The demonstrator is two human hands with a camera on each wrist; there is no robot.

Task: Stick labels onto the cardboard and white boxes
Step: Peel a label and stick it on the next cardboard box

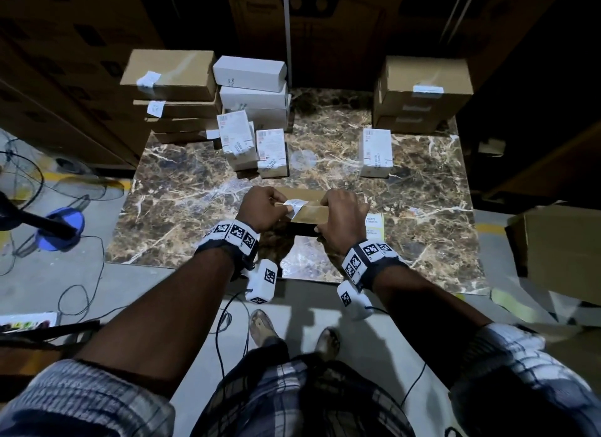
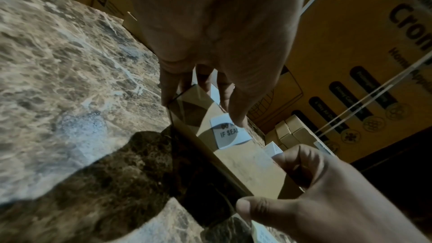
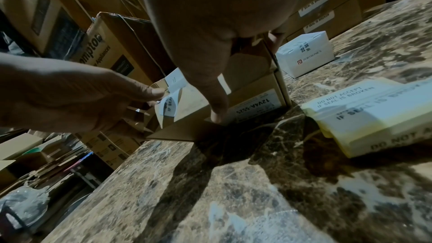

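A flat cardboard box (image 1: 309, 213) lies on the marble table (image 1: 182, 208), near its front edge. A white label (image 1: 296, 205) sits folded over the box's top edge, partly stuck. My left hand (image 1: 276, 206) grips the box's left end, and its thumb (image 2: 236, 117) presses on the label (image 2: 230, 133). My right hand (image 1: 328, 217) holds the right end, thumb (image 3: 217, 114) on the front face and fingers curled over the top. In the right wrist view the label (image 3: 168, 106) curls off the box (image 3: 252, 88) beside my left hand's fingertips (image 3: 156, 92).
A yellow stack of label sheets (image 1: 374, 225) lies just right of my right hand. Labelled cardboard stacks stand back left (image 1: 169, 75) and back right (image 1: 422, 88). White boxes (image 1: 253, 78) cluster behind the held box, and one white box (image 1: 375, 156) stands to the right.
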